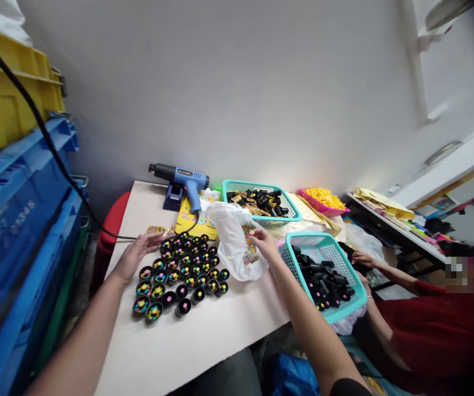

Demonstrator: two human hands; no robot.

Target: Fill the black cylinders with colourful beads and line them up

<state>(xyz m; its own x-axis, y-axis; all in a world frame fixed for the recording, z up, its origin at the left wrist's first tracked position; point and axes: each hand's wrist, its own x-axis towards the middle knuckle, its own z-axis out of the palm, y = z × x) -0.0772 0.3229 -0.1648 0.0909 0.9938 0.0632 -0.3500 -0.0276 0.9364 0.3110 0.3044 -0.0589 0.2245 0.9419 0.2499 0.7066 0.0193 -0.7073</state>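
Small round black cups (pixel 183 269), each filled with multicoloured bits, stand in a dense cluster on a white tabletop (pixel 158 346). The cluster runs in a broad diagonal band from the table's far side toward the viewer. The left hand (pixel 136 256) is the nearer, lying just beside the band's far end, its fingers spread and apparently holding nothing. The right hand (pixel 264 245) is farther off, to the cluster's right, its fingertips pressed together in a pinch above a crumpled translucent white plastic bag (pixel 232 242); what they pinch is too small to tell. Just right of that hand sits a teal plastic mesh basket (pixel 336 308) heaped with black cups, and beyond it lies a second teal mesh basket (pixel 284 219) of black cups and gold packets. A blue-and-black heat gun (pixel 189 181) stands beside a yellow printed card (pixel 191 223), whose lettering is unreadable. At left, stacked blue plastic crates (pixel 22 220) show faint moulded digits, perhaps 01345. A seated co-worker in a red shirt (pixel 426 330) works at right.
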